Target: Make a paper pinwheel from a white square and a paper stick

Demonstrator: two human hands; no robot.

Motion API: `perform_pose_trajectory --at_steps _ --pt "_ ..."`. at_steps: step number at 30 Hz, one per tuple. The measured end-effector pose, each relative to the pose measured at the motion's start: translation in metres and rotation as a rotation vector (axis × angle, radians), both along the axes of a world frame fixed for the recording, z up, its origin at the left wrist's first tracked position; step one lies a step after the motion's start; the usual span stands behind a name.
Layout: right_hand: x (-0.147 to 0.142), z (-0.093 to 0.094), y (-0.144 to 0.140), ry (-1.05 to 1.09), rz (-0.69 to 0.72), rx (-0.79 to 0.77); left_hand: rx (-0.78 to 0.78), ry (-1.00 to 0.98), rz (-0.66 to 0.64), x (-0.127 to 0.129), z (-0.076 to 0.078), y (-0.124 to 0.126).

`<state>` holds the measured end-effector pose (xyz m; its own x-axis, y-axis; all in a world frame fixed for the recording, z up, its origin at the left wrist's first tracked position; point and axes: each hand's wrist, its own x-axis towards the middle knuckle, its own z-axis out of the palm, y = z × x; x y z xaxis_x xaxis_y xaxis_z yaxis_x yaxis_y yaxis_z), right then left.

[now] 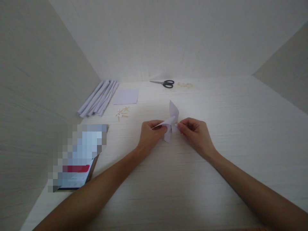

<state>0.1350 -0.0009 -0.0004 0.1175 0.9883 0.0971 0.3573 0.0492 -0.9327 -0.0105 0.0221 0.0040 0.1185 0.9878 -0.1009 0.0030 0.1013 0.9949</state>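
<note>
A white paper pinwheel (174, 110) with folded, curled blades is held up above the table, between my two hands. My left hand (152, 133) is closed on its left side, with the thumb pressed against a blade. My right hand (195, 131) pinches a short pale stick (175, 125) close to the pinwheel's middle; the fingertips cover most of it. Whether the stick passes through the paper is too small to tell.
Rolled paper tubes (99, 98) lie at the back left, beside square paper sheets (126, 96). Several short sticks with white ends (122, 113) are scattered nearer. Black-handled scissors (166, 83) and small pale bits (185, 85) lie along the back wall. A tablet (79, 179), partly blurred, rests at left.
</note>
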Motion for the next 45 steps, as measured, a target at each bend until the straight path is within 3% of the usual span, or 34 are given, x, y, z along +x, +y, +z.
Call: perform_pose_trajectory --at_steps 12,26,30,37,45 --pt "0.002 -0.001 0.0 0.001 0.02 -0.013 -0.049 -0.018 -0.03 -0.001 0.001 0.001" --pt "-0.001 0.003 -0.002 -0.085 0.012 0.008 0.033 0.12 -0.01 0.0 -0.004 0.001" --pt "-0.004 0.007 -0.005 -0.236 -0.029 0.082 0.06 0.12 0.0 0.002 -0.004 0.0" --pt "-0.006 0.007 -0.011 -0.695 0.063 0.483 0.068 0.106 0.023 0.003 -0.009 0.0" --pt "-0.002 0.007 -0.008 -0.762 0.055 0.444 0.056 0.134 0.013 0.005 -0.003 -0.001"
